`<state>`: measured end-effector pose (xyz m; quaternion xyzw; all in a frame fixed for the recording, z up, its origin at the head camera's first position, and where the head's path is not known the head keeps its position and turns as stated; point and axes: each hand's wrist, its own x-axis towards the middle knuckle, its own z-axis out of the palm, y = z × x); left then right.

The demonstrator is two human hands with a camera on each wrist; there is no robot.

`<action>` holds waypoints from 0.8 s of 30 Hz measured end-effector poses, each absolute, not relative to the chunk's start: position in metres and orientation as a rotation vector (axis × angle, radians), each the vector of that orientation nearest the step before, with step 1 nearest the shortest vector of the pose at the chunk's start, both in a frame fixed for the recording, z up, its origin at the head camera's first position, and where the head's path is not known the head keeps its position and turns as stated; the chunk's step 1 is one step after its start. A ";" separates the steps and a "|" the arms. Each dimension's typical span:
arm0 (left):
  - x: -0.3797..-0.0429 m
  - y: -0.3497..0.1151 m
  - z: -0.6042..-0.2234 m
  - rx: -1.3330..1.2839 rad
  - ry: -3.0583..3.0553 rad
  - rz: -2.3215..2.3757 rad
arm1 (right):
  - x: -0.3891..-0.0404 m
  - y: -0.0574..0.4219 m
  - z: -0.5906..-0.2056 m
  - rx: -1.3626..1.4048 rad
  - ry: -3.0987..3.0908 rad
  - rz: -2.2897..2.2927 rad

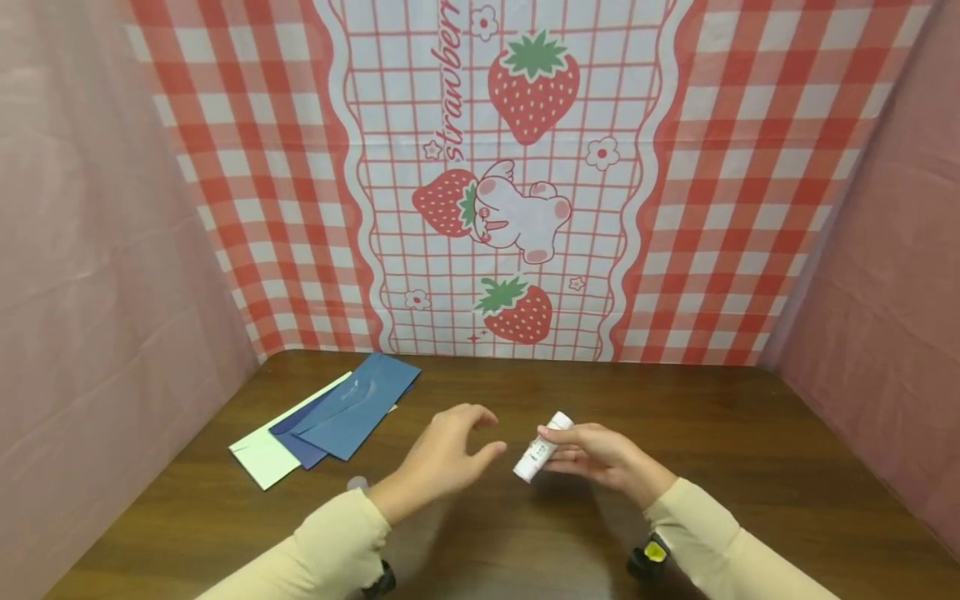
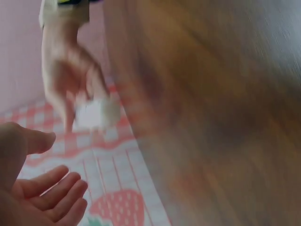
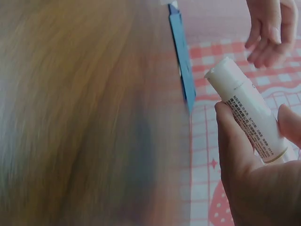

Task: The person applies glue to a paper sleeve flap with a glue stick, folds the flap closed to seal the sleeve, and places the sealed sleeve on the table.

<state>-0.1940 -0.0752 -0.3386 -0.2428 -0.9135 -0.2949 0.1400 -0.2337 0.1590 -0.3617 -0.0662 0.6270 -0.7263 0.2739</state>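
My right hand pinches a white glue stick between thumb and fingers, holding it at a slant over the table. In the right wrist view, small dark print runs along the glue stick, and one white end points away from the palm. To the left of it, my left hand hovers with fingers loosely bent and thumb apart, nothing in its grasp. The left wrist view shows those fingers spread from the thumb, with a gap between them and the glue stick.
Several envelopes lie overlapped at the table's left: a blue envelope on top, a darker blue envelope, and a pale green envelope. A small greyish round thing shows beside my left wrist. A strawberry-print cloth hangs behind the brown table.
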 end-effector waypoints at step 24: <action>-0.192 -0.050 -0.379 -0.759 -2.256 -0.968 | -0.219 0.142 -0.363 -0.368 1.508 -2.029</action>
